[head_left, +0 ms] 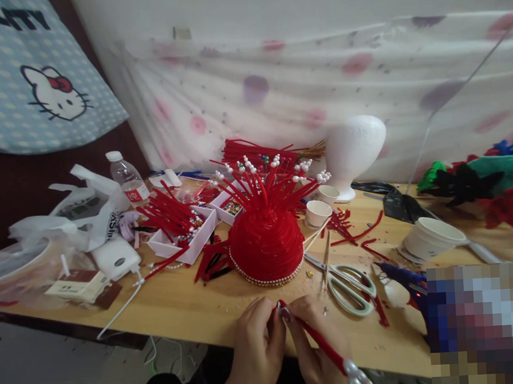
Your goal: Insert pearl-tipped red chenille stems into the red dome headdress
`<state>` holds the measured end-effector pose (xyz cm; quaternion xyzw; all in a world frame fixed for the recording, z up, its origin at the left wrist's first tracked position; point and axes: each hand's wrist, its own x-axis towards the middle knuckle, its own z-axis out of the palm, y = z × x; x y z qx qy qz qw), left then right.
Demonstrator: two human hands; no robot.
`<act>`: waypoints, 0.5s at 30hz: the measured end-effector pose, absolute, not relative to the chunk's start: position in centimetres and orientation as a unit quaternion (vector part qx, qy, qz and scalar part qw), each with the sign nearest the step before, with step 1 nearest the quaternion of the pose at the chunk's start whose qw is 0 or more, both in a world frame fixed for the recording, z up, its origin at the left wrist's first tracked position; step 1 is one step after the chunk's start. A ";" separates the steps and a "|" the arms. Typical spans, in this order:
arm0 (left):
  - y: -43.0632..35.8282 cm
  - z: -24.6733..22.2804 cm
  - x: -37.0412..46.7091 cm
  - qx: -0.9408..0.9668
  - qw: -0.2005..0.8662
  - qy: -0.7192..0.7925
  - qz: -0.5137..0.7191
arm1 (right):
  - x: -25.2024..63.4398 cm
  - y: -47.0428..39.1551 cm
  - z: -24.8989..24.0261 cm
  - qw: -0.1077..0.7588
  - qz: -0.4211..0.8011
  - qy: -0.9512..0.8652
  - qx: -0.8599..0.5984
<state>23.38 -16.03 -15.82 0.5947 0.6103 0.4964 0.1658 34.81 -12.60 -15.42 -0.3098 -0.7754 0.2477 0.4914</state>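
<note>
At the table's front edge, my left hand (pixel 256 342) and my right hand (pixel 318 335) meet, fingertips pinched together. Between them they grip a red fuzzy pipe cleaner (pixel 324 344), its upper tip at the fingers. From there it slants down across my right hand to a cluster of white pearl beads (pixel 357 376). Just beyond my hands sits a red dome-shaped headpiece (pixel 265 243), wound in red pipe cleaner and rimmed with small pearls. Red stems tipped with white beads fan out from its top.
Right of the headpiece lie green-handled scissors (pixel 351 290), paper cups (pixel 318 213) and a blue glue gun (pixel 405 281). Behind stands a white foam head (pixel 355 146). On the left are a white box (pixel 186 241) of red stems, a bottle (pixel 129 178) and plastic bags (pixel 85 206). The lower right corner is pixelated.
</note>
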 end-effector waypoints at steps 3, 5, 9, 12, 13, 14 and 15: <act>-16.0 -16.1 23.3 0.578 0.181 0.618 0.501 | 34.5 -12.7 -15.6 0.499 0.240 -0.778 -0.296; -16.0 -16.3 23.2 0.573 0.198 0.620 0.499 | 34.5 -12.6 -15.7 0.495 0.230 -0.788 -0.285; -16.0 -16.5 22.9 0.605 0.216 0.602 0.474 | 34.8 -12.4 -15.6 0.497 0.239 -0.782 -0.291; -16.1 -16.2 22.9 0.634 0.202 0.586 0.463 | 35.0 -12.5 -15.4 0.492 0.230 -0.780 -0.312; -16.2 -16.1 22.9 0.635 0.205 0.583 0.464 | 35.0 -12.6 -15.3 0.488 0.223 -0.782 -0.319; -16.2 -16.0 23.0 0.633 0.209 0.581 0.466 | 35.0 -12.7 -15.3 0.485 0.215 -0.783 -0.324; -16.2 -16.0 23.0 0.631 0.211 0.580 0.470 | 35.0 -12.8 -15.3 0.484 0.207 -0.785 -0.327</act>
